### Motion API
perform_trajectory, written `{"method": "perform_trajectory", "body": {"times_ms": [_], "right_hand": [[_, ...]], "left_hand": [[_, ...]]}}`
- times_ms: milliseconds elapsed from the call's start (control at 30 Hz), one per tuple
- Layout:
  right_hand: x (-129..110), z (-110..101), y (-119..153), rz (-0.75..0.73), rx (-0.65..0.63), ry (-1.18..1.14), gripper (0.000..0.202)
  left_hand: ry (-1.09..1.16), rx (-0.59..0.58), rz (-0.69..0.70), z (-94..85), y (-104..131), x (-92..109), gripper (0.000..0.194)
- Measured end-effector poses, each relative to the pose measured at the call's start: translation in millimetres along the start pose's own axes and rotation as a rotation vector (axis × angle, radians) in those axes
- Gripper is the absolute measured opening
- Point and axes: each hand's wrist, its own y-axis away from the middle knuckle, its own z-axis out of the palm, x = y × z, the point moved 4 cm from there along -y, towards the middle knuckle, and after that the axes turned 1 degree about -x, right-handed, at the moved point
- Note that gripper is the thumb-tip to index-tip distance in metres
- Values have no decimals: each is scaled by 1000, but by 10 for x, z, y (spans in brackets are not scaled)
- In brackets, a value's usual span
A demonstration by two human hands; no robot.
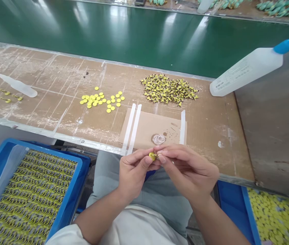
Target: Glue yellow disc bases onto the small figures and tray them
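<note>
My left hand (133,170) and my right hand (187,168) meet over my lap at the bench's front edge. Between their fingertips they pinch one small yellow piece (152,156). Just beyond the hands a card sheet (157,129) is taped to the bench, with a small blob of clear glue (158,139) on it. Farther back lie several loose yellow discs (102,99) and a heap of small yellow-and-dark parts (169,90).
A blue crate (79,170) of finished yellow-grey pieces sits at my lower left; another blue crate (232,207) of yellow discs sits lower right. A white squeeze bottle with a blue cap (246,69) lies at right, a small clear bottle (18,85) at left. A green conveyor belt (124,37) runs behind.
</note>
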Motion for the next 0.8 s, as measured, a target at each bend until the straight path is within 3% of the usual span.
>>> {"method": "perform_trajectory", "body": {"times_ms": [367,633,800], "right_hand": [[-10,-16,-16,3,-61,16,28],[-53,9,-56,278,-206,-326,18],[-39,28,17,326,-249,-410,17]], "left_hand": [[-78,2,51,6,-6,42,19],[-93,-179,147,-50,-27,79,15],[-174,-240,298,-106,-39,112,25]]}}
